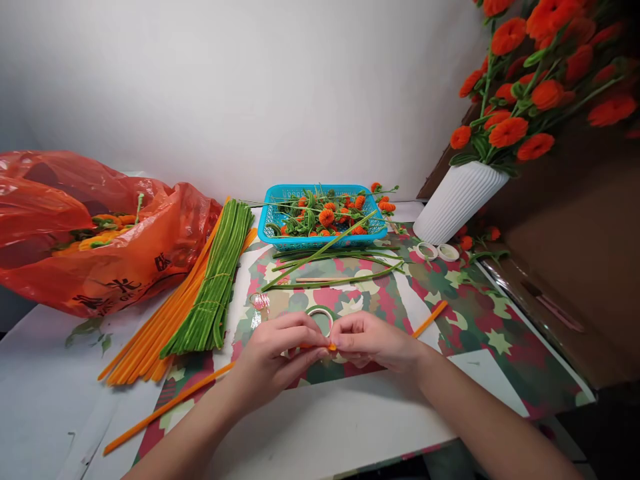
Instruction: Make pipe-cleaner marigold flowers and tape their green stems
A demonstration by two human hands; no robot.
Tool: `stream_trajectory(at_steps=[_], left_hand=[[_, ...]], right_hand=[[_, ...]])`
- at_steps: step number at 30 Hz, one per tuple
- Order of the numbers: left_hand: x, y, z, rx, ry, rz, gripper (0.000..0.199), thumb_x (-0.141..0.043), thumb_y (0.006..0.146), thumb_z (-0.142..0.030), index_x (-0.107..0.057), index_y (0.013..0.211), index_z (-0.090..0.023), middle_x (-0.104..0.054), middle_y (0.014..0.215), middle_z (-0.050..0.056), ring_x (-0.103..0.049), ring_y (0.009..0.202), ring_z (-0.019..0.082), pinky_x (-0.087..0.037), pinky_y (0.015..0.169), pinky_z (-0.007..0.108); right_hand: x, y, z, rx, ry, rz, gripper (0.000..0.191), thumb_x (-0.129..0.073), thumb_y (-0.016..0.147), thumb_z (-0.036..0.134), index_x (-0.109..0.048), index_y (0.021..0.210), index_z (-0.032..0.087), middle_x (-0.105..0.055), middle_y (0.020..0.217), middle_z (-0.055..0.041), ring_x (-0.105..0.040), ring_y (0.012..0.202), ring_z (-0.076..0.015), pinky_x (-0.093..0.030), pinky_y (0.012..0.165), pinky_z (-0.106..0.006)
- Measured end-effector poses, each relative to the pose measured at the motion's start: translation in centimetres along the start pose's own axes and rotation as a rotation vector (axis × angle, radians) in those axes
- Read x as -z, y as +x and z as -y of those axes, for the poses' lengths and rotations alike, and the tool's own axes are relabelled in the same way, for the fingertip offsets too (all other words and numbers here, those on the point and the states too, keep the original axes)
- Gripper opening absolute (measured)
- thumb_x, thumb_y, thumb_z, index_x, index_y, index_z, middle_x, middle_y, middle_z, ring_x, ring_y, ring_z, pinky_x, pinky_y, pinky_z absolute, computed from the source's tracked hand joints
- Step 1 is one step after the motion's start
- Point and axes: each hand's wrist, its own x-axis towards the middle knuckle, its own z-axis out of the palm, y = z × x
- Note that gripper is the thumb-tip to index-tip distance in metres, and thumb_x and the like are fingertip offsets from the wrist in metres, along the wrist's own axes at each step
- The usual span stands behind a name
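Both hands meet over the front of the table, fingertips nearly touching. My left hand [283,347] pinches an orange pipe cleaner [170,408], whose one length slants down to the lower left past my wrist. My right hand [373,340] pinches orange pipe cleaner at the same spot, and an orange end sticks out to the upper right behind that hand. A small orange bit shows between the fingertips; its exact shape is mostly hidden by the fingers. Just beyond them lies a roll of tape [327,315], partly covered by my left fingers.
Bundles of green pipe cleaners [213,287] and orange pipe cleaners [135,353] lie left, beside a red plastic bag [150,253]. Behind are loose green stems [340,283] and a blue basket [323,239] of orange flowers. A white vase [455,203] and two tape rolls [449,253] stand right.
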Motion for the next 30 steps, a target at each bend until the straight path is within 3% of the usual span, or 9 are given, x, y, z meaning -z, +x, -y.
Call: stream_trajectory(at_steps=[8, 12, 17, 24, 30], left_hand=[[-0.22, -0.42, 0.02, 0.017, 0.023, -0.043, 0.007, -0.062, 0.085, -0.021, -0.068, 0.083, -0.021, -0.069, 0.068, 0.002, -0.061, 0.062, 0.014, -0.047, 0.058, 0.023], [-0.62, -0.50, 0.24, -0.044, 0.014, -0.075, 0.007, -0.061, 0.085, -0.016, -0.065, 0.081, -0.019, -0.067, 0.070, 0.002, -0.060, 0.064, 0.013, -0.047, 0.061, 0.022], [-0.69, -0.24, -0.22, -0.023, 0.003, -0.098, 0.007, -0.061, 0.085, -0.015, -0.065, 0.081, -0.018, -0.066, 0.072, 0.003, -0.061, 0.066, 0.013, -0.047, 0.062, 0.022], [-0.47, -0.10, -0.61, 0.013, -0.025, -0.066, 0.010, -0.058, 0.086, -0.014, -0.064, 0.079, -0.018, -0.065, 0.071, 0.003, -0.060, 0.066, 0.013, -0.046, 0.062, 0.021], [-0.23, -0.08, -0.52, 0.037, 0.017, -0.004, 0.011, -0.057, 0.086, -0.015, -0.064, 0.079, -0.018, -0.064, 0.072, 0.001, -0.058, 0.066, 0.011, -0.044, 0.061, 0.021]], right_hand=[[-0.33, -0.02, 0.32, -0.013, -0.029, -0.066, 0.038, -0.074, 0.074, 0.049, -0.057, 0.071, 0.014, -0.036, 0.056, 0.0083, -0.022, 0.049, -0.0046, -0.014, 0.047, -0.023], [-0.49, 0.03, 0.21, 0.007, 0.022, -0.013, 0.039, -0.069, 0.078, 0.051, -0.053, 0.072, 0.015, -0.035, 0.056, 0.0084, -0.023, 0.050, -0.0049, -0.013, 0.048, -0.023], [-0.56, 0.02, 0.22, 0.021, 0.036, -0.005, 0.039, -0.068, 0.079, 0.050, -0.051, 0.071, 0.016, -0.036, 0.057, 0.0074, -0.025, 0.051, -0.0055, -0.012, 0.048, -0.024], [-0.58, 0.05, 0.39, 0.015, 0.000, -0.030, 0.039, -0.070, 0.076, 0.049, -0.054, 0.068, 0.014, -0.034, 0.055, 0.0079, -0.025, 0.051, -0.0053, -0.013, 0.049, -0.024], [-0.13, 0.05, 0.33, 0.078, -0.210, -0.146, 0.036, -0.072, 0.075, 0.047, -0.061, 0.072, 0.013, -0.043, 0.059, 0.0055, -0.033, 0.053, -0.0057, -0.022, 0.049, -0.022]])
